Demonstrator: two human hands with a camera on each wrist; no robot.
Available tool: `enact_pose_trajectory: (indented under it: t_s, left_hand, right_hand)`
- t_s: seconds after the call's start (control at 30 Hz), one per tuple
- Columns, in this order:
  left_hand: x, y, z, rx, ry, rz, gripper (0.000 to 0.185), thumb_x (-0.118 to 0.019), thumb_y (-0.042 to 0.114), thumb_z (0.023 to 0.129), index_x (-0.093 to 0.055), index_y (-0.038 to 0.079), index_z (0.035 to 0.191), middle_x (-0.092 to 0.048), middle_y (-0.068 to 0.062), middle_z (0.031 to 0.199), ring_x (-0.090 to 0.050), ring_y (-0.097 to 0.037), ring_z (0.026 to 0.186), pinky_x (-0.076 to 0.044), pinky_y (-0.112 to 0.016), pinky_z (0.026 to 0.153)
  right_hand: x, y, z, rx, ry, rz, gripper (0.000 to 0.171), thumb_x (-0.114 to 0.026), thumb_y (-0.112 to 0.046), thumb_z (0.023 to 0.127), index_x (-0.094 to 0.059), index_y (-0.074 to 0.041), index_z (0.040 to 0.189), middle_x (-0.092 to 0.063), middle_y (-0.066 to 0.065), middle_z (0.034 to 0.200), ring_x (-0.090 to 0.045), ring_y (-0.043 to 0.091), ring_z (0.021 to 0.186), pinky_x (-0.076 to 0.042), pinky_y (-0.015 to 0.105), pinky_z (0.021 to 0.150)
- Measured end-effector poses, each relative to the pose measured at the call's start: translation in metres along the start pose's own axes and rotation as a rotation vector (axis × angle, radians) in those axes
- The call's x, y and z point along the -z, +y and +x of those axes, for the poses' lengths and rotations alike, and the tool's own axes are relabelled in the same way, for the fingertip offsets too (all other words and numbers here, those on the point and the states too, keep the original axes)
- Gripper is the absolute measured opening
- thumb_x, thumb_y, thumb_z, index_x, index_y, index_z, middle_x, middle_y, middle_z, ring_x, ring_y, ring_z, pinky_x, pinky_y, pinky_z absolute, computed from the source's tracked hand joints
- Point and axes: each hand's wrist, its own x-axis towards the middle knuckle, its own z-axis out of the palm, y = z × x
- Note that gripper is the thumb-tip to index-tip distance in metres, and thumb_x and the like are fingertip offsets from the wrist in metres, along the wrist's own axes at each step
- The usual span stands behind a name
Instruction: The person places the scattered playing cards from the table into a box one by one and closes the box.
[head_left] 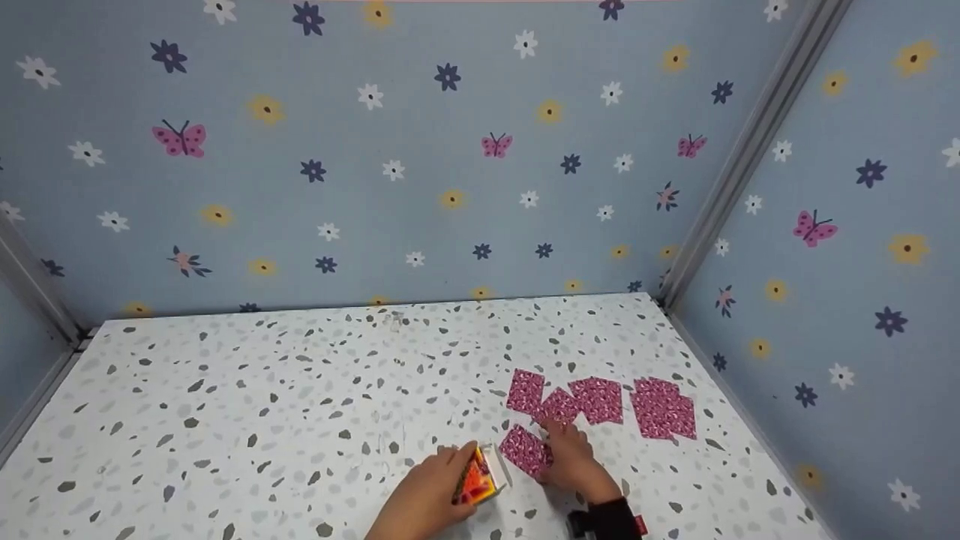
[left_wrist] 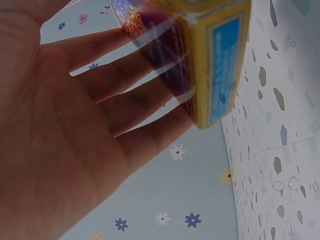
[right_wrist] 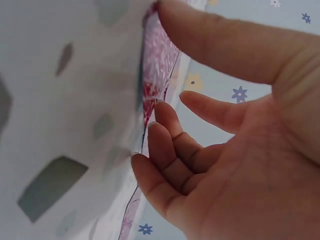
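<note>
Left hand, bottom centre: gripping box | Right hand, lower right: thumb, fingers parted | Pink card: between hands, nearer right, long axis slanting down-right

right hand, right half: thumb tip at glittery pink card, top centre; fingers bent | speckled white tabletop, left | blue flowered wall, upper right
</note>
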Motion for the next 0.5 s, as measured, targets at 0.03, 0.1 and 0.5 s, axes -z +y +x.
enact_pose_trajectory:
  t_s: [0.03,0.1,0.5]
  left_hand:
    - [-0.0003,0.0,-0.0003,-0.002,0.004,0.001,0.078,-0.075,0.032,0.073,-0.043,0.004,0.138,-0.056,-0.017,0.121,-0.058,-0.033,0.103,-0.049,-0.047,0.091]
    - [-0.0005,-0.0001,-0.0004,-0.004,0.007,0.004,0.078,-0.075,0.033,0.073,-0.043,0.004,0.138,-0.056,-0.017,0.121,-0.058,-0.033,0.104,-0.048,-0.047,0.091]
    - [-0.0002,0.0003,-0.0003,-0.004,0.003,-0.003,0.078,-0.075,0.032,0.073,-0.042,0.005,0.138,-0.056,-0.018,0.124,-0.057,-0.035,0.106,-0.048,-0.049,0.093]
  right_hand:
    - [0.0003,-0.0004,-0.0008,0.018,-0.007,-0.002,0.067,-0.079,-0.007,0.063,-0.049,-0.001,0.122,-0.048,0.022,0.112,-0.043,0.038,0.105,-0.038,0.054,0.09]
    - [0.0011,-0.0006,-0.0021,0.059,-0.023,-0.012,0.057,-0.077,-0.006,0.06,-0.052,0.0,0.112,-0.047,0.017,0.102,-0.042,0.034,0.097,-0.038,0.048,0.083]
    - [0.009,0.0029,-0.0035,0.165,-0.11,0.078,0.015,-0.061,0.001,0.075,-0.05,-0.001,0.084,-0.041,0.004,0.079,-0.037,0.017,0.073,-0.032,0.029,0.061]
